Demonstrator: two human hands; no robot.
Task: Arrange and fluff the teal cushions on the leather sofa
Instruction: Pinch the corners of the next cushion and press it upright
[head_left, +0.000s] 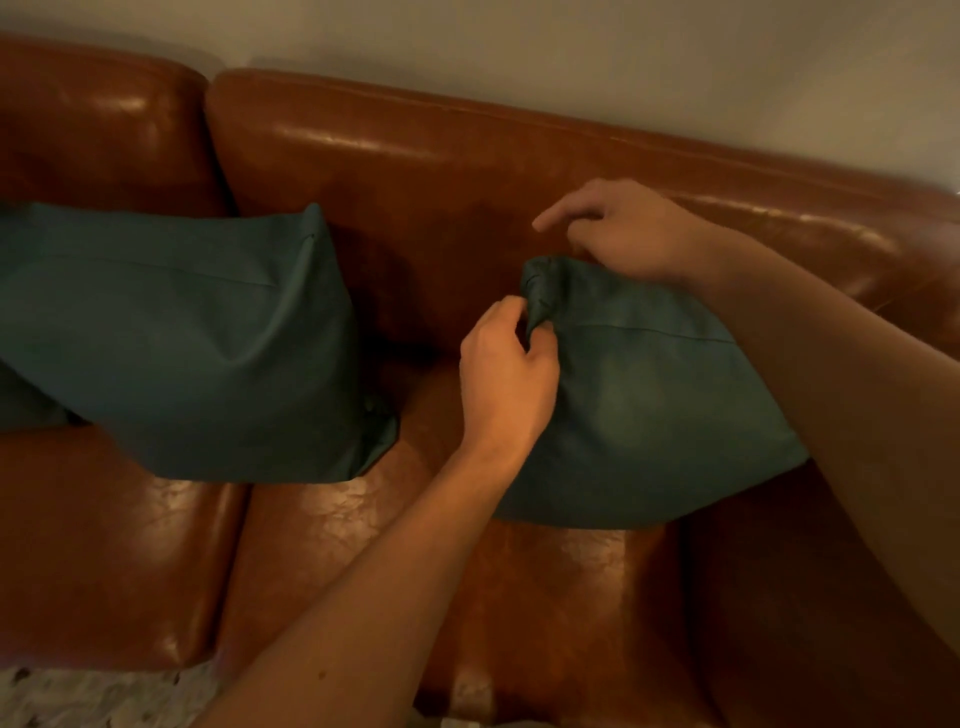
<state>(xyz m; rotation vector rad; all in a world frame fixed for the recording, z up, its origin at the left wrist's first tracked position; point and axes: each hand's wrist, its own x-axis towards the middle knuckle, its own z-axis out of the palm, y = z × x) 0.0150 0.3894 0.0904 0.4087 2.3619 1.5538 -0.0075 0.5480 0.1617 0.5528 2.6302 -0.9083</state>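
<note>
Brown leather sofa (467, 171) against a pale wall (571, 41), two teal cushions on the seat. Left cushion (197, 343) leaning against the backrest, well apart from the right cushion (649, 405), also propped there. Left hand (506, 379) pinching the right cushion's bunched upper corner (540, 296); right hand (623, 228) resting on its top edge, fingers loosely curled, grasping nothing visible. Best done by tugging the corner out to a point while pressing the top edge steady, then plumping both sides.

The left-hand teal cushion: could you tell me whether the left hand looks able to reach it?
Probably yes: the left hand pinches the right cushion's corner, with only bare sofa between it and the left cushion.
</note>
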